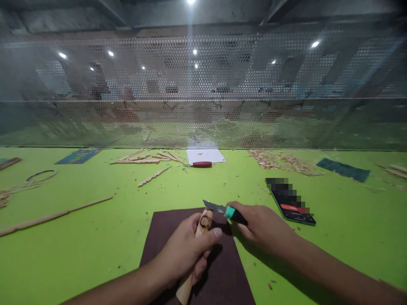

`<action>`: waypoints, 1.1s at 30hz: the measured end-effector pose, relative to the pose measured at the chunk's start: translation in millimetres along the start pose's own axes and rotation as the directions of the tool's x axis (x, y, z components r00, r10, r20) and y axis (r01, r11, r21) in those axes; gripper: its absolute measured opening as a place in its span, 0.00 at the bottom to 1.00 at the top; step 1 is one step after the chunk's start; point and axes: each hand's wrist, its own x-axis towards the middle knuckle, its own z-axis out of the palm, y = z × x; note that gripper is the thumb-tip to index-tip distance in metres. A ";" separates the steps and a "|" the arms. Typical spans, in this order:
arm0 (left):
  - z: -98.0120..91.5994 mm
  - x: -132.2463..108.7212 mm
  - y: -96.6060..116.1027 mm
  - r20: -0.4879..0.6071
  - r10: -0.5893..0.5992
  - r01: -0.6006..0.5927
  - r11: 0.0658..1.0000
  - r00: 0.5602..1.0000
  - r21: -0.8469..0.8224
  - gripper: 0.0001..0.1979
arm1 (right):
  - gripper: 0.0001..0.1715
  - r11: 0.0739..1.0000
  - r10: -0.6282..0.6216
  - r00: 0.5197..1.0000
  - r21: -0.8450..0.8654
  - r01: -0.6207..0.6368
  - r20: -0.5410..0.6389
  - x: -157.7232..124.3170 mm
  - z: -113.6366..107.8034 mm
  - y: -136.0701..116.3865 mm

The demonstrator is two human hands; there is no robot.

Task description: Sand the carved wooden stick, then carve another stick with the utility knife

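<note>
My left hand (186, 250) is wrapped round a pale wooden stick (203, 222) with a carved top end, held upright over a dark brown mat (229, 271). My right hand (260, 224) grips a carving knife (222, 209) with a teal and black handle. Its short blade points left and its tip sits just above the carved end of the stick. Both hands are closed on what they hold.
A phone (291, 203) lies to the right on the green table (95, 237). Further back are a red-handled knife (200, 164), white paper (205, 155), loose wooden sticks (146, 159), a shavings pile (280, 162), a long stick (54, 217) at left and a dark strip (343, 169). A perforated metal screen (203, 93) closes the far edge.
</note>
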 end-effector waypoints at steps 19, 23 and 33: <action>-7.4 -1.5 10.0 0.087 -0.152 0.155 0.988 0.985 -0.026 0.22 | 0.15 0.999 -0.008 1.000 0.050 0.008 0.003 4.6 -0.1 -2.2; -1.8 -5.5 20.1 0.013 -0.119 0.120 0.993 0.993 -0.015 0.17 | 0.17 0.998 -0.035 0.999 0.059 0.036 -0.017 3.4 -2.5 -3.1; 35.8 -36.1 -8.6 -0.175 -0.043 0.032 0.997 0.984 -0.069 0.32 | 0.25 0.987 -0.135 0.990 0.081 0.137 -0.029 -4.6 -0.5 -9.6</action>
